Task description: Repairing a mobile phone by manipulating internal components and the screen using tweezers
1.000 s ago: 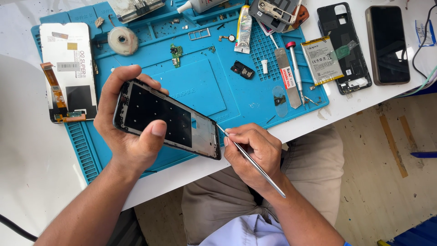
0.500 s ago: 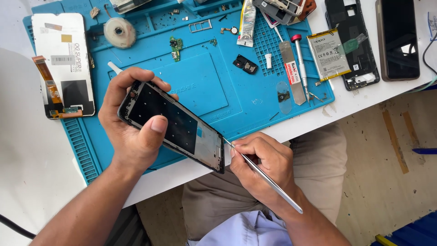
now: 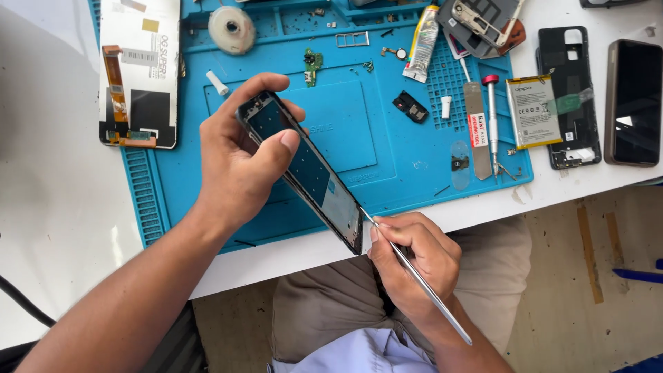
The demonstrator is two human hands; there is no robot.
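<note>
Blue silicone covers the work mat (image 3: 387,173) on the white tabletop (image 3: 62,228), and above its near edge the left hand (image 3: 238,166) grips a dark phone frame (image 3: 304,173), tilted on edge, thumb pressed on its inner face. The right hand (image 3: 414,266) pinches a thin metal pick (image 3: 421,283) like a pen, its tip touching the frame's lower corner. Judging by what lies around, the stripping looks well along: a detached screen (image 3: 138,76) with its orange ribbon lies at the mat's left, a battery (image 3: 533,110) sits on a back cover (image 3: 570,97), and a small green circuit board (image 3: 313,63), a glue tube (image 3: 423,34) and a screwdriver (image 3: 492,117) lie loose. Cleaning or prying along the frame's edge appears unfinished; nothing is reassembled.
</note>
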